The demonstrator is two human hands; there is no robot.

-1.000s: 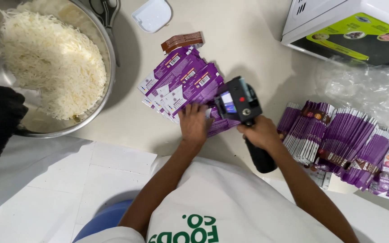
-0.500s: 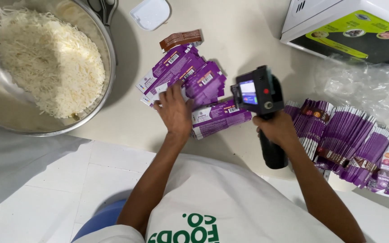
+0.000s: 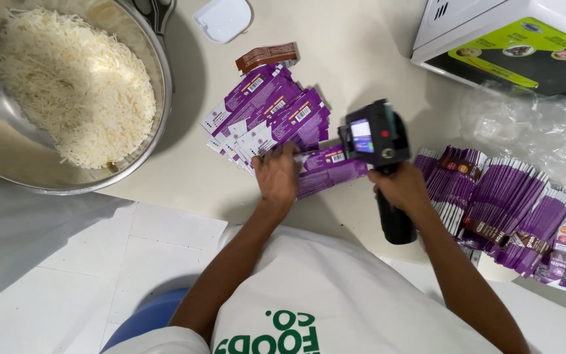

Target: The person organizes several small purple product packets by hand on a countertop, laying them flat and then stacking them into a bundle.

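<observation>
From my remote seat, the biggest thing in view is the wide stainless-steel bowl (image 3: 158, 92) heaped with white shredded strands at the far left of the pale beige counter (image 3: 355, 46), well apart from the work. Next in size is the long fanned row of flat purple sachets (image 3: 506, 203) stacked on edge along the right side, with crumpled clear plastic film (image 3: 538, 124) behind it. Nearer the middle lies the loose spread of flat purple printed sachets (image 3: 270, 115), overlapping one another, glossy, with white barcode patches facing up and one brown sachet (image 3: 266, 57) at the far edge. My left hand (image 3: 276, 176) rests flat, fingers spread and pressing down on the nearest sachets of that spread, gripping nothing. My right hand (image 3: 401, 190) is clenched around the grip of the black handheld printer gun (image 3: 375, 137), whose small lit screen faces up; its head sits just beside the sachet under my left hand, and I cannot tell whether it touches. To do this well, I judge I should keep the sachet pinned flat and wrinkle-free, hold the gun square to it, and pass it evenly so the mark lands straight.
</observation>
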